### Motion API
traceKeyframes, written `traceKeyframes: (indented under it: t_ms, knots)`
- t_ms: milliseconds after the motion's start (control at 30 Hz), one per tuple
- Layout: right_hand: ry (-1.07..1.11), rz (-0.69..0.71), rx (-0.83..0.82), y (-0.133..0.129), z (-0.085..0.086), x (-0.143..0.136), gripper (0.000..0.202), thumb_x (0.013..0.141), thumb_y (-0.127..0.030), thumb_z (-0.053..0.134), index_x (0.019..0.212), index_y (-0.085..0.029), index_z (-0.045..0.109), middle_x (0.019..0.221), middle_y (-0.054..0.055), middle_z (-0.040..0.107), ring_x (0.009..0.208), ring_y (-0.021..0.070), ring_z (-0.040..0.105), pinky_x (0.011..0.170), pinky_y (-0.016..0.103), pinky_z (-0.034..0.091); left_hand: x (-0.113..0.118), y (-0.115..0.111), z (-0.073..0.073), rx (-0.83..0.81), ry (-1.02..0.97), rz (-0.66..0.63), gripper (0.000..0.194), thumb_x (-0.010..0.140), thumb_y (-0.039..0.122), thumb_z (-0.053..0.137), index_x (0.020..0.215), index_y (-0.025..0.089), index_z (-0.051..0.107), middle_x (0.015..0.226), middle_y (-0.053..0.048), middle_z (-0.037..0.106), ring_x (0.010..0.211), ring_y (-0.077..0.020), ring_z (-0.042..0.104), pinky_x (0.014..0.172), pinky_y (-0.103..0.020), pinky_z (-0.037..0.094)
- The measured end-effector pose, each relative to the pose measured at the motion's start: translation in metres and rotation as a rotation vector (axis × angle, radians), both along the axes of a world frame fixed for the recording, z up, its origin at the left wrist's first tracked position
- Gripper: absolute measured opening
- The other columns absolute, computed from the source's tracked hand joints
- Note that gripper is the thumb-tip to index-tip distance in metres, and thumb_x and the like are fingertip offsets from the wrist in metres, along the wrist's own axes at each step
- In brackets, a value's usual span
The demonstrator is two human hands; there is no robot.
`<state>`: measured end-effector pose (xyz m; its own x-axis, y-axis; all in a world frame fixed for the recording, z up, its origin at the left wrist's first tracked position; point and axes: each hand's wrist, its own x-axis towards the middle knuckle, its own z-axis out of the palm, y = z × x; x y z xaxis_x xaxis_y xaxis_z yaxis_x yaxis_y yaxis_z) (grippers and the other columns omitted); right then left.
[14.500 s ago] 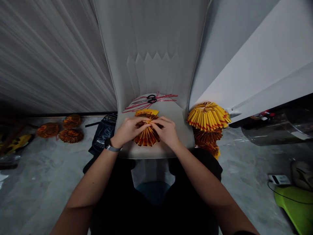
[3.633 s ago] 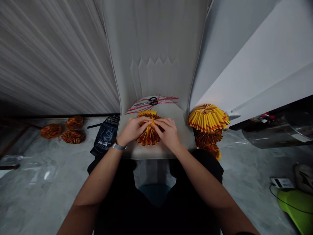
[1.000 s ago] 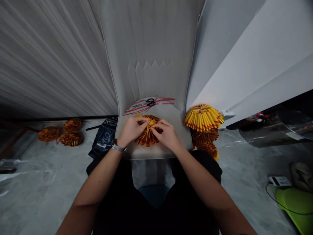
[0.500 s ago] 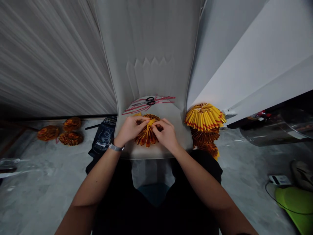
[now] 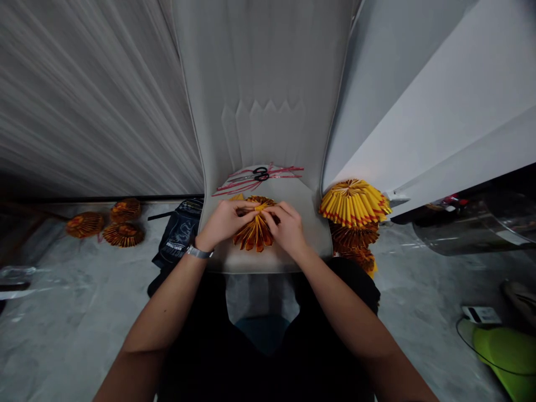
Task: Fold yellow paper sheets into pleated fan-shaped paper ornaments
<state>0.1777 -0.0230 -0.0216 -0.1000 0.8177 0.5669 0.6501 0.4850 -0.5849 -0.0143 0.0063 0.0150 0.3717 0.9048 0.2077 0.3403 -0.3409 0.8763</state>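
Your left hand (image 5: 224, 224) and right hand (image 5: 287, 228) both pinch one pleated gold paper fan (image 5: 254, 237) near its middle, over one grey chair's seat (image 5: 316, 226); behind lie one pair of scissors (image 5: 262, 175) and several red strips (image 5: 288, 169); three pleated rounds (image 5: 123, 235) sit on the floor (image 5: 104, 296) leftward.

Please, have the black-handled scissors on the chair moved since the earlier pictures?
No. Judged against the gray chair, the scissors show no clear shift in any direction; they lie among the red strips as before.
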Motion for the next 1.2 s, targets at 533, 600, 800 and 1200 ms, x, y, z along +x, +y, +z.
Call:
traceKeyframes:
  t_ms: [533, 600, 800, 1200]
  knots:
    - [0.059, -0.006, 0.061, 0.005, -0.002, -0.002, 0.019, 0.094, -0.038, 0.067, 0.088, -0.024, 0.077, 0.081, 0.004, 0.072, 0.076, 0.018, 0.064, 0.076, 0.032, 0.051, -0.003, 0.002, 0.0, 0.232, 0.135, 0.059, 0.018, 0.089, 0.035, 0.073, 0.099, 0.023, 0.081, 0.1, -0.003, 0.08, 0.092, -0.0225, 0.077, 0.084, -0.03, 0.062]
    - [0.095, -0.028, 0.066, 0.007, -0.002, -0.001, 0.019, 0.092, -0.04, 0.07, 0.087, -0.022, 0.076, 0.08, 0.004, 0.071, 0.074, 0.0169, 0.064, 0.074, 0.03, 0.051, -0.004, 0.003, 0.002, 0.263, 0.157, 0.04, 0.018, 0.089, 0.035, 0.073, 0.099, 0.022, 0.081, 0.099, -0.003, 0.08, 0.09, -0.0216, 0.078, 0.082, -0.028, 0.062]
    - [0.121, -0.035, 0.024, 0.015, -0.007, 0.005, 0.026, 0.084, -0.046, 0.077, 0.081, -0.021, 0.071, 0.075, 0.002, 0.066, 0.069, 0.0159, 0.06, 0.069, 0.029, 0.049, -0.004, 0.005, 0.004, 0.288, 0.171, -0.019, 0.021, 0.091, 0.036, 0.071, 0.102, 0.021, 0.08, 0.1, -0.004, 0.08, 0.088, -0.0201, 0.077, 0.081, -0.026, 0.06]
    - [-0.093, 0.194, -0.15, -0.002, 0.017, 0.009, 0.015, 0.095, -0.03, 0.064, 0.092, -0.024, 0.078, 0.075, 0.0, 0.07, 0.064, 0.0131, 0.06, 0.065, 0.026, 0.044, -0.001, 0.005, 0.003, 0.259, 0.162, 0.026, 0.021, 0.093, 0.035, 0.068, 0.101, 0.02, 0.08, 0.101, -0.005, 0.08, 0.09, -0.021, 0.077, 0.083, -0.028, 0.059]
